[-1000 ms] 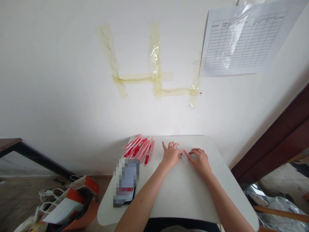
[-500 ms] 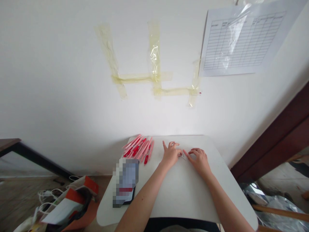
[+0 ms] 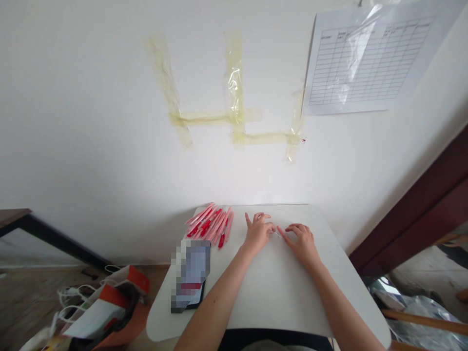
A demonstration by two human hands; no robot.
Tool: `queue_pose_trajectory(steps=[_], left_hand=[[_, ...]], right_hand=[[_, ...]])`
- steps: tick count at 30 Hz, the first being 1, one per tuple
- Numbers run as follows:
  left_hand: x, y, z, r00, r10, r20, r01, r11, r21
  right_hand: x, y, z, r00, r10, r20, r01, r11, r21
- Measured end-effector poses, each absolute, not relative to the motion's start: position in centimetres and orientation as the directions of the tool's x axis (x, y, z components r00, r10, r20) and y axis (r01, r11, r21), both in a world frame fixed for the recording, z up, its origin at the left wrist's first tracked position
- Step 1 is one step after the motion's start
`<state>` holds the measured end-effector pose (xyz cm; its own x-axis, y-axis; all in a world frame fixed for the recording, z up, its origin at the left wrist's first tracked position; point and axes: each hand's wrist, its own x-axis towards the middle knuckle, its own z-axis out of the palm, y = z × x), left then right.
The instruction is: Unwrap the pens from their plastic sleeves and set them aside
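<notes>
Over the far middle of the white table (image 3: 278,292), my left hand (image 3: 257,235) pinches a small, thin, whitish see-through piece (image 3: 277,234) between thumb and index finger, its other fingers spread. My right hand (image 3: 302,242) is at the opposite end of this piece, with its fingers curled and fingertips close against it. The piece is too small and partly covered to name its kind. Left of my hands lies a loose pile of pink and red pens (image 3: 212,224), apart from both hands.
A phone (image 3: 195,275), partly pixelated, lies at the table's left side. Behind the table rises a white wall (image 3: 109,122) with yellowed tape (image 3: 235,83) and a printed sheet (image 3: 365,63). Paper bags (image 3: 109,307) stand on the floor at left; clear plastic wrapping (image 3: 427,307) is at right.
The small piece between my fingers has turned and now shows as a thinner sliver. Both hands stay nearly in place.
</notes>
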<state>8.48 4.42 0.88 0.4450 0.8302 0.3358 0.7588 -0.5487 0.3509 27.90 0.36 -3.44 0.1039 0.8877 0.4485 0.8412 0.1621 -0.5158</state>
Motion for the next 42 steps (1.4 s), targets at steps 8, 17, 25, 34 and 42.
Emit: queue_pose_trajectory(steps=[8,17,25,34,42], left_hand=[[7.8,4.9,2.1,0.308,0.840,0.447,0.786,-0.489,0.378],[5.8,3.1,2.4,0.223,0.830,0.511,0.838,-0.431,0.334],[4.3,0.9,2.5,0.243,0.810,0.534,0.866,-0.429,0.257],[3.9,0.0,1.5,0.214,0.801,0.559,0.877,-0.409,0.250],[4.0,0.2,0.3,0.207,0.820,0.534,0.857,-0.415,0.305]], right_hand=[[27.4,0.0,-3.2,-0.025,0.813,0.582,0.868,0.306,-0.391],[26.0,-0.3,-2.6,-0.112,0.764,0.636,0.914,0.330,-0.236],[25.6,-0.3,-2.5,-0.098,0.764,0.637,0.933,0.294,-0.209],[24.8,-0.4,-2.0,-0.054,0.787,0.614,0.952,0.226,-0.206],[24.7,-0.4,-2.3,-0.034,0.811,0.584,0.945,0.216,-0.245]])
